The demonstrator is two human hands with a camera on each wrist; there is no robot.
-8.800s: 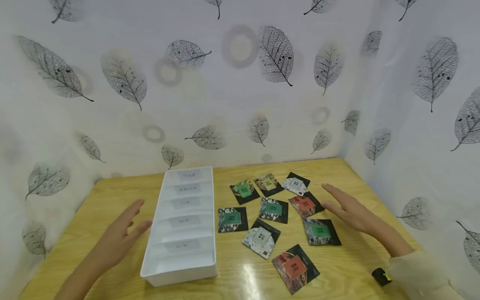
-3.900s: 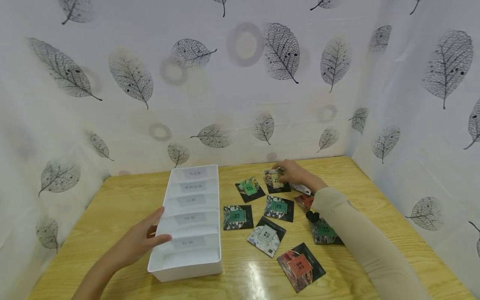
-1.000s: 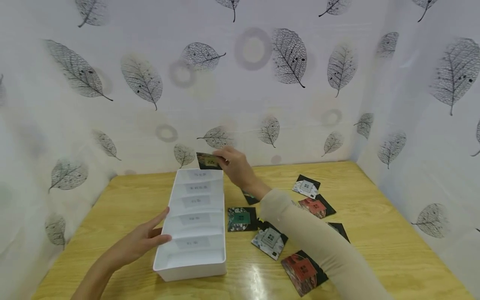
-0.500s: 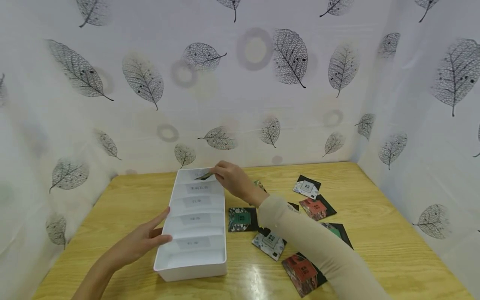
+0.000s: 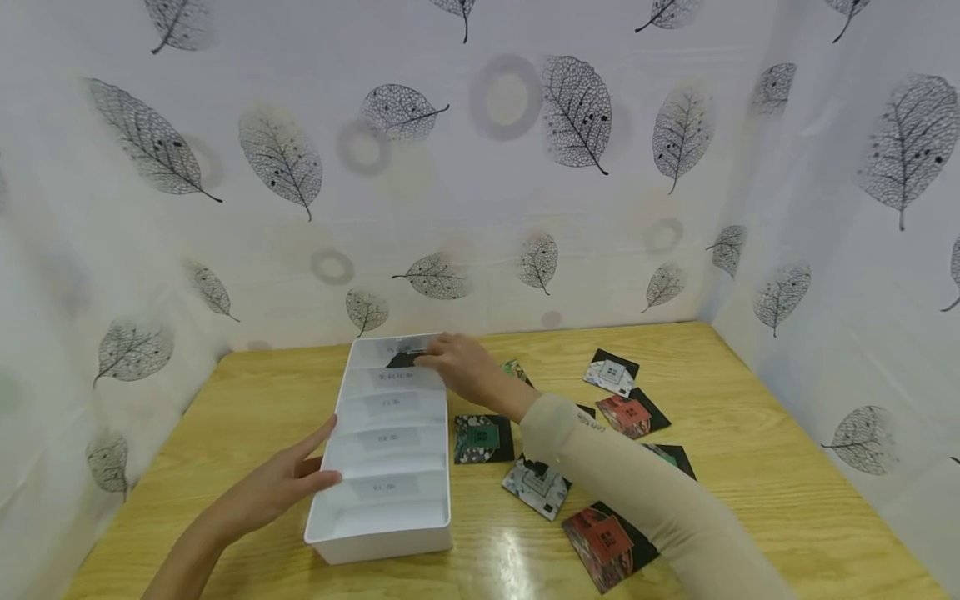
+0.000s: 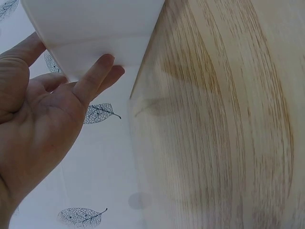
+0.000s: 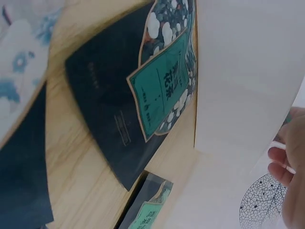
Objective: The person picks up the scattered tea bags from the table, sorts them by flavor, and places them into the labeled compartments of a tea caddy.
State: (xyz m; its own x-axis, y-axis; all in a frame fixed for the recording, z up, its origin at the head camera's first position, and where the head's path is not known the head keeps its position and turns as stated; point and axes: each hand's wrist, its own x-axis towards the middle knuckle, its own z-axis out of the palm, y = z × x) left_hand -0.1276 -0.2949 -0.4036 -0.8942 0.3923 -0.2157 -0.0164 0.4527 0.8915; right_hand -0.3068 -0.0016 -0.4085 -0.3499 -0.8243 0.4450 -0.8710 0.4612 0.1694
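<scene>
A white divided box (image 5: 378, 546) with labelled compartments stands on the wooden table. My left hand (image 5: 281, 483) holds its left wall; in the left wrist view some fingers (image 6: 97, 76) lie against the outside while the thumb goes over the rim. My right hand (image 5: 468, 375) is at the far compartment and pinches a dark tea packet (image 5: 405, 359), which is tilted and partly down inside it. In the right wrist view that hand (image 7: 291, 167) reaches past the box wall, and the packet is mostly hidden.
Right of the box lie several tea packets: green-labelled (image 5: 482, 438), white (image 5: 537, 486), red (image 5: 609, 546), another red (image 5: 632, 412) and another white (image 5: 611, 372). The right sleeve (image 5: 637, 483) covers parts of others. A leaf-print curtain (image 5: 480, 208) hangs behind the table.
Earlier my right hand picked the yellow-labelled packet from the back of the table and carried it left above the box. In the last second it has lowered into the far compartment. My left hand stays put.
</scene>
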